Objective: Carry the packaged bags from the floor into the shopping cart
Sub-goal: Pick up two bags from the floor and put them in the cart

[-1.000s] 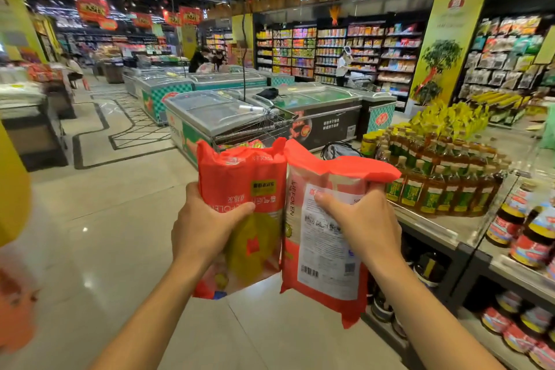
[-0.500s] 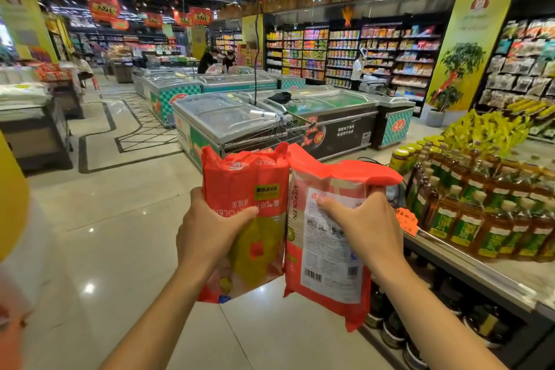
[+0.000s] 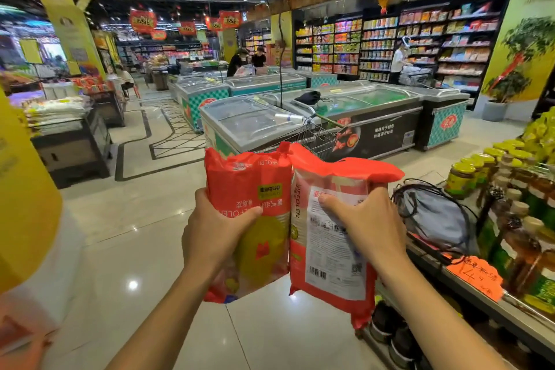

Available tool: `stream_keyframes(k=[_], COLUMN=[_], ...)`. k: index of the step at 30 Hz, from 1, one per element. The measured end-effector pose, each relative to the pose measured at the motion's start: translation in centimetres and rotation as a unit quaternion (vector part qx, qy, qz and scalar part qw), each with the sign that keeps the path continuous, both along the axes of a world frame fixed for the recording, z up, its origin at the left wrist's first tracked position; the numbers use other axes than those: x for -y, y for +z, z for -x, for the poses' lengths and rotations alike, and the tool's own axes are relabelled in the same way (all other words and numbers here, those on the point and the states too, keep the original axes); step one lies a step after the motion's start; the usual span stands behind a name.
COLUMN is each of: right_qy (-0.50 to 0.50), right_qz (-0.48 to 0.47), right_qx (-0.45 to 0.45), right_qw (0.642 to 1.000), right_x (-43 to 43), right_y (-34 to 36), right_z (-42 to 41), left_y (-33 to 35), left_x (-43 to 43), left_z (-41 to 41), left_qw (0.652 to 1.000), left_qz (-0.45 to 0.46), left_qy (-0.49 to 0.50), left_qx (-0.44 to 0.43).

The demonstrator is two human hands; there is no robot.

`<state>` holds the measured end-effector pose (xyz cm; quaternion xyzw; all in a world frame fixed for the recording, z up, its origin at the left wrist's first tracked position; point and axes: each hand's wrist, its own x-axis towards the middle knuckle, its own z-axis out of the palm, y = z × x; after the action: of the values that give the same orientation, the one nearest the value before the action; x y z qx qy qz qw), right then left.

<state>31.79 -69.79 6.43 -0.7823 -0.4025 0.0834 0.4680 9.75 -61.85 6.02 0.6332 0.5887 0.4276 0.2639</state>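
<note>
Two bags are gripped edge to edge: left bag [image 3: 246, 177] by left hand [image 3: 214, 231], right bag [image 3: 336, 276] by right hand [image 3: 368, 228], thumbs in front; weight hangs below the fingers, so grip could be lost; shopping cart [image 3: 315, 137] beyond the fingertips is half hidden; rim could be clipped.

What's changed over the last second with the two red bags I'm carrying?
The view swung left: the wire metal shopping cart and the amber oil bottles slid rightward in frame, uncovering a grey drawstring bag. Unchanged: the left hand holds the yellow-circled red plastic bag, the right hand the white-labelled red plastic bag, same grip.
</note>
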Motion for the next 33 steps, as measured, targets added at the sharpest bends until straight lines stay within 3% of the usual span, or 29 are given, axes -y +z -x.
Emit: stream_keyframes(k=[19,33], right_qy=[0.063,0.005], right_qz=[0.014,0.028], right_qx=[-0.011,-0.009], right_qw=[0.998,1.0], right_x=[-28.1,-51.9], right_y=[-1.2,-2.2], right_z=[-11.4,-16.1], left_y=[-2.1,-3.6], left_x=[-26.9,-52.9], left_z=[-11.0,-16.0], left_qw=[0.999,0.999], left_qz=[0.01,0.031], left_qy=[0.044,-0.006], left_qx=[-0.021,0.013])
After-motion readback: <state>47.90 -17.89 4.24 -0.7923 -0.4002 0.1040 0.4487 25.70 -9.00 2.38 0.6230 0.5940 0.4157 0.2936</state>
